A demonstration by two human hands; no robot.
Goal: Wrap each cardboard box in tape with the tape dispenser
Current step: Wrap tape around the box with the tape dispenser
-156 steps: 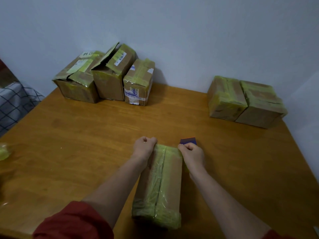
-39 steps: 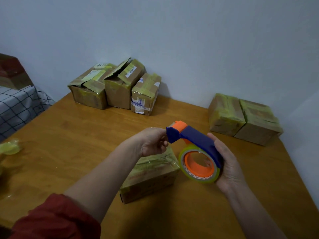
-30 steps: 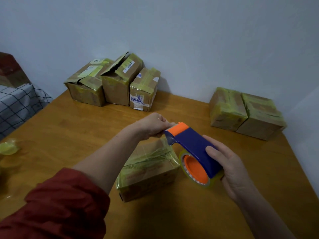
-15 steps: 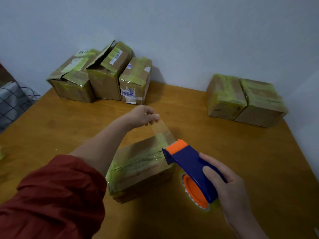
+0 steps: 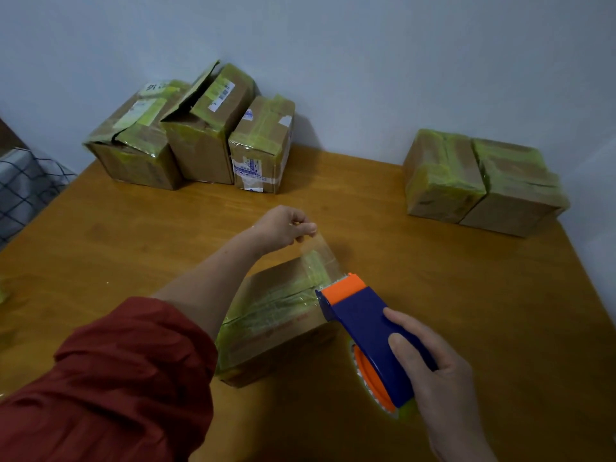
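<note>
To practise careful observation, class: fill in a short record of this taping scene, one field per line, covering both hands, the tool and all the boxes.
left hand: pinches the free end of the tape strip above the box
right hand: grips the tape dispenser, blue and orange
box in work: on the table, partly taped
back left: three boxes by the wall, one flap up
back right: two boxes side by side, heavily taped

Dark red sleeve (image 5: 110, 378) on the left arm: loose fabric, bunched in thick folds partway along the forearm (image 5: 206, 288). Bare left hand (image 5: 283, 228); right hand (image 5: 443, 378) and wrist likewise bare.
</note>
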